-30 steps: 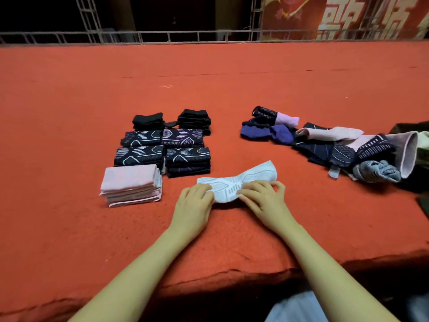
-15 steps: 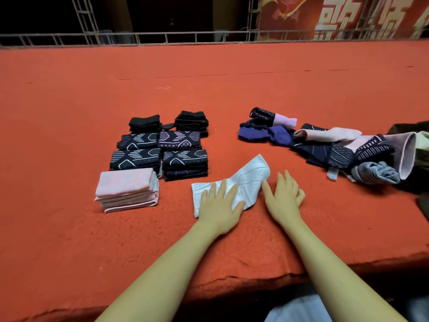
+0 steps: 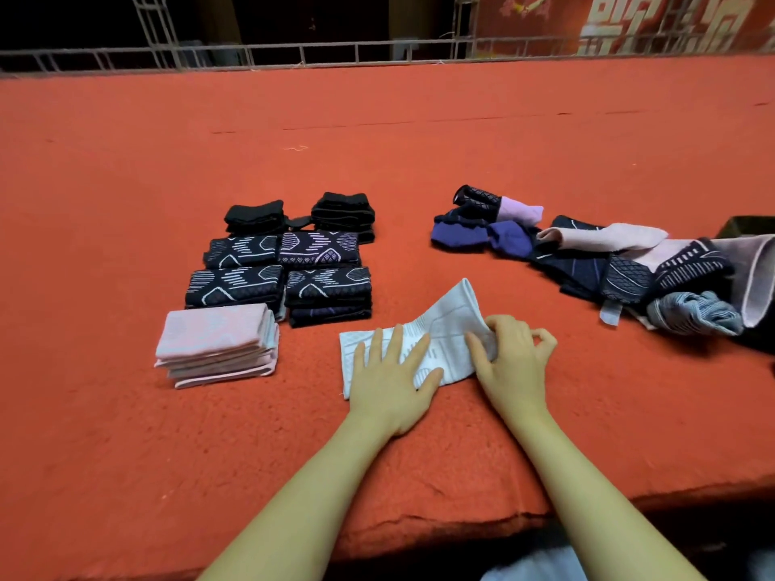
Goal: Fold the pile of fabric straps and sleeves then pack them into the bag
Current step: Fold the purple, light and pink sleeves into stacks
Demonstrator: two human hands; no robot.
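A white patterned sleeve lies flat on the red carpeted table in front of me. My left hand presses its near left half with straight, spread fingers. My right hand pinches the sleeve's right edge between thumb and fingers. Left of it stand folded stacks: pink ones, dark patterned ones and black ones. An unfolded pile of purple, pink, navy and grey sleeves sprawls at the right.
A dark bag-like object shows at the far right edge, behind the pile. The table's front edge runs just below my forearms. A metal railing borders the far side.
My left hand stayed flat on the white sleeve. My right hand moved from lying open on the carpet beside it to pinching its right edge.
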